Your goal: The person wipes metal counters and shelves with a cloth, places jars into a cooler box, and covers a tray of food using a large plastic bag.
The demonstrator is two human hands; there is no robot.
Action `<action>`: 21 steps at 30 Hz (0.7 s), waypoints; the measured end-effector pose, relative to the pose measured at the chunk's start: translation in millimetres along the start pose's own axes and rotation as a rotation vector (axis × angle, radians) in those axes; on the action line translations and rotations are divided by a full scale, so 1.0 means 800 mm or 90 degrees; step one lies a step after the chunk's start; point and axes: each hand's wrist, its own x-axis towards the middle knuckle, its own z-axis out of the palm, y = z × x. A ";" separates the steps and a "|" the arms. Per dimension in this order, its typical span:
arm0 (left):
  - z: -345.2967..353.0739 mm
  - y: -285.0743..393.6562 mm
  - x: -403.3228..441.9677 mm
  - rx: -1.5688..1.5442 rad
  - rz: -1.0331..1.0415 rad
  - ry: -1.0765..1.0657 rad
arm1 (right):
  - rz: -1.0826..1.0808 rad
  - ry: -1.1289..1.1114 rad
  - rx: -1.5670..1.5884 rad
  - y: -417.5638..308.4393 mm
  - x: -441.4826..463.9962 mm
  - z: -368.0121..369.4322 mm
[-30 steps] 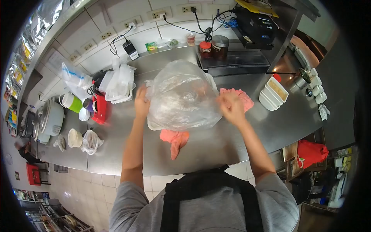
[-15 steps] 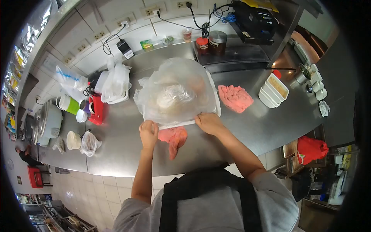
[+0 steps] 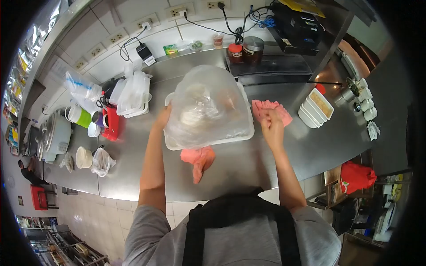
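A white tray (image 3: pixel 213 144) stands on the steel counter, its contents under a clear plastic bag (image 3: pixel 206 84). A rounded pale mass shows hazily through the plastic; its kind is unclear. My left hand (image 3: pixel 164 117) is at the tray's left edge, against the bag, with its fingers mostly hidden. To the right of the tray, my right hand (image 3: pixel 273 126) is closed, its fingertips pressed together on a crumpled pink cloth (image 3: pixel 280 116). A second pink cloth (image 3: pixel 198 160) lies by the tray's front edge.
Stacked white containers (image 3: pixel 316 108) with grainy food stand right. Clear plastic tubs (image 3: pixel 133 97), a red holder (image 3: pixel 112 125) and a lidded tub (image 3: pixel 84 158) sit left. Jars (image 3: pixel 253 48) line the back near a black machine (image 3: pixel 295 26). A person (image 3: pixel 30 173) is far left.
My left hand has gone from the tray's front corner up to its left edge. My right hand has left the front edge for the pink cloth. The bag's left side has drawn in.
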 end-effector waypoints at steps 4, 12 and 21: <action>-0.006 -0.007 0.014 -0.082 -0.079 -0.167 | -0.038 -0.055 -0.236 0.110 0.002 0.012; 0.011 -0.032 -0.119 -0.248 0.062 0.510 | -0.016 -0.276 -0.321 0.198 -0.009 0.034; 0.040 -0.047 -0.160 -0.040 -0.125 0.337 | 0.120 -0.039 -0.316 0.252 0.052 0.063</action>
